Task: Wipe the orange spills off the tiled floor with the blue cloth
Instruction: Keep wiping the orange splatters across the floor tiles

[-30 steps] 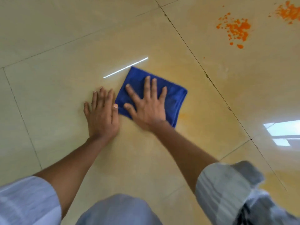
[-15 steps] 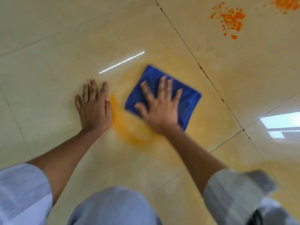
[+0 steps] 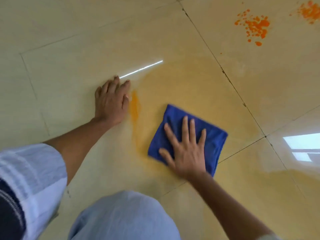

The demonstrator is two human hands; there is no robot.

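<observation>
**Cloth mid-floor, fresh splatter untouched**

Down on the tile, the right hand (image 3: 187, 149) lies flat on the blue cloth (image 3: 188, 137), fingers spread and straight. It's pressing, not clutching; nothing is curled round the fabric. My guess is the spread palm is there to load as much of the cloth as poss. against the floor, so it drags the film along rather than skating over it.

The left hand (image 3: 111, 101) is off the cloth, planted on bare tile well to the left, fingers mostly straight w/ tips bent a bit, holding nothing. Looks like a prop for body weight while the person kneels; a knee in pale fabric shows at the bottom.

The cloth is folded to a rough rectangle, sitting near the tile's lower right corner, just short of the grout lines (image 3: 242, 103). Its long axis runs from upper left down to lower right, and the fingers point up the frame, roughly across it.

Round it the tiled floor (image 3: 69, 40) carries a thin yellow-orange smear (image 3: 190, 80), w/ one thicker streak (image 3: 134, 104) just beside the left hand. Beyond the grout line, upper right, two patches of orange spills (image 3: 254, 26) are well apart from the cloth, so I'd say the job's only part done.
</observation>
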